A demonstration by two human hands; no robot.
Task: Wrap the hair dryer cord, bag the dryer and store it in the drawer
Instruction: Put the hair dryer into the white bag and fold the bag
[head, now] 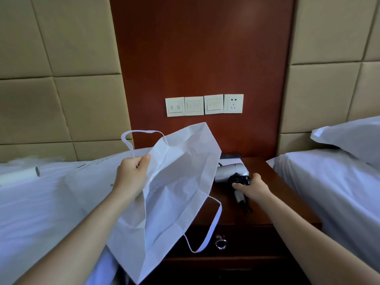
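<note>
The left hand (132, 173) pinches the white bag (181, 161) by rim and handle; nothing shows inside. The right hand (254, 188) grips the hair dryer (231, 171) by its cord-wrapped handle on the tabletop (283, 190), just beside the bag. Better to turn the bag's mouth toward that hand before lifting. The drawer (246, 241) below it looks closed.

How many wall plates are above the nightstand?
4, side by side on the wood panel above the nightstand: a left switch plate, a second switch plate, a third switch plate, and a socket at the right end. None looks hidden.
</note>
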